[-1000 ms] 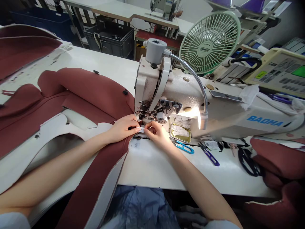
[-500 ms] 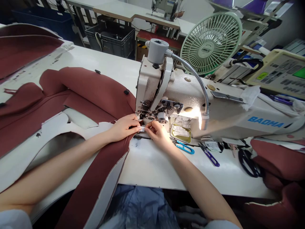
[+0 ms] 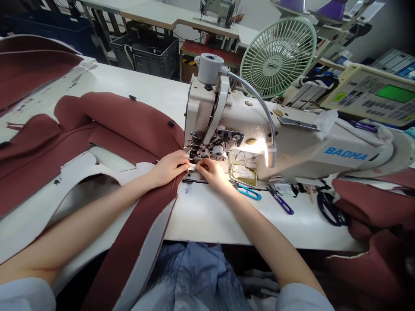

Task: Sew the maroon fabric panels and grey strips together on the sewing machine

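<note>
A cream BAOMA sewing machine (image 3: 292,147) stands on the white table (image 3: 207,220). Maroon foam-backed fabric (image 3: 129,125) lies spread to its left, and one strip of it runs down toward me. My left hand (image 3: 168,167) rests on the fabric edge just in front of the presser foot (image 3: 198,156), fingers pinched on a small white label (image 3: 192,166). My right hand (image 3: 213,173) pinches the other end of that label from the right. Both hands touch under the needle area.
Blue thread snips (image 3: 247,192), a purple tool (image 3: 281,203) and dark scissors (image 3: 329,209) lie right of my hands. A brass tin (image 3: 243,174) sits by the machine base. Behind it are a green fan (image 3: 278,56) and a control panel (image 3: 372,97). More maroon fabric (image 3: 372,203) is heaped at right.
Both hands have shifted slightly up toward the presser foot with the label. The camera view moved a little to the right and down.
</note>
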A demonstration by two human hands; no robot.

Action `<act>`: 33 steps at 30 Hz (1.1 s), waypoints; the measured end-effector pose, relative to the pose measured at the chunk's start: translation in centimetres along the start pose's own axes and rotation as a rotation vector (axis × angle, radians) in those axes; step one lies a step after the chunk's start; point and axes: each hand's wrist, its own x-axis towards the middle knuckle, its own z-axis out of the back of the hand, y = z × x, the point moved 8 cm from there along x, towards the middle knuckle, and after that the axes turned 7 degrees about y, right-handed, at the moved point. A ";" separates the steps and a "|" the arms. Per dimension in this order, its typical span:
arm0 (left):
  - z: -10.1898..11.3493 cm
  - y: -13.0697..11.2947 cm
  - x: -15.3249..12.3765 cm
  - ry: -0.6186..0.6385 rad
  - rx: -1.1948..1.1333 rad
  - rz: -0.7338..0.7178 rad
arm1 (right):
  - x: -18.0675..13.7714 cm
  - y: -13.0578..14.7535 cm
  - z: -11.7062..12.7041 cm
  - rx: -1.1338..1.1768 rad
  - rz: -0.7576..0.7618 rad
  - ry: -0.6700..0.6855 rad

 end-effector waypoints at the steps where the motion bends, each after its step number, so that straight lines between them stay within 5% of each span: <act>1: 0.3 0.0 0.0 -0.003 0.020 0.005 | 0.2 0.0 0.0 -0.027 -0.051 0.022; 6: 1.7 -0.1 0.4 -0.048 0.273 0.069 | 1.1 0.5 0.3 -0.193 -0.266 0.071; 12: 1.1 -1.4 1.0 -0.136 0.604 -0.071 | 2.1 1.0 0.3 -0.264 -0.364 0.035; 25: -0.1 -0.9 1.2 -0.118 0.709 0.054 | 1.6 0.9 0.4 -0.309 -0.328 -0.092; 33: -0.2 -2.4 0.6 -0.170 0.792 -0.085 | 1.3 1.5 0.4 -0.412 -0.314 -0.142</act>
